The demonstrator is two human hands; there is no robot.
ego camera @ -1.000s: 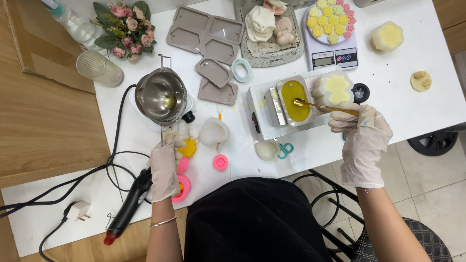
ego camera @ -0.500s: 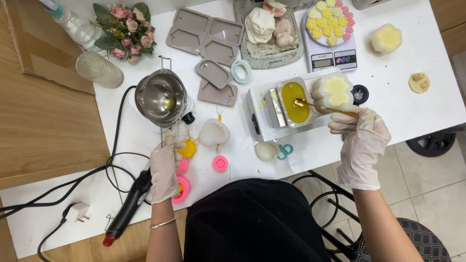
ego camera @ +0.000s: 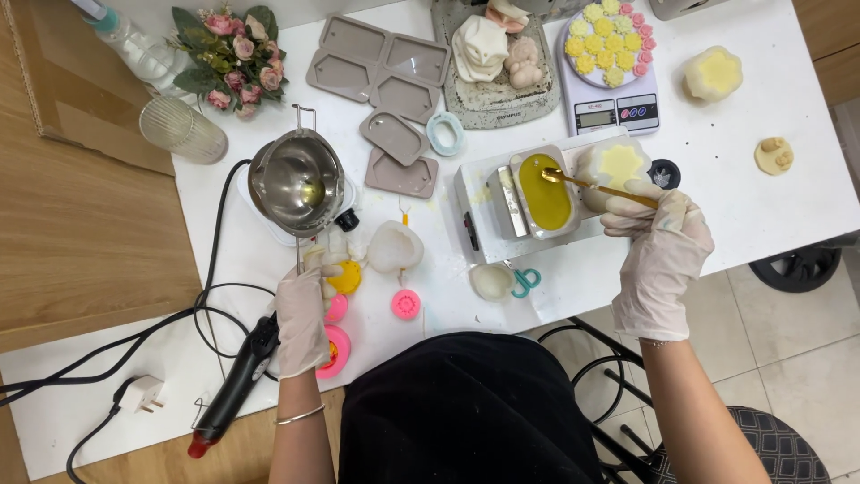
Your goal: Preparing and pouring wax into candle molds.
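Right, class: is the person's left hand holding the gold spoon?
No: the right hand holds the spoon over the yellow liquid in the tray, while the left hand rests on the table.

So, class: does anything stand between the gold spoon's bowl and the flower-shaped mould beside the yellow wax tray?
Nothing visible does. The right hand holds the gold spoon, its bowl over the yellow wax tray, right beside the flower-shaped mould.

By our left hand [ego camera: 303,315] the way is blocked: pink molds [ego camera: 333,348] just right, metal pot [ego camera: 296,181] ahead. By our right hand [ego camera: 658,242], bare white table [ego camera: 761,202] lies open rightward; the flower mold [ego camera: 614,165] blocks ahead
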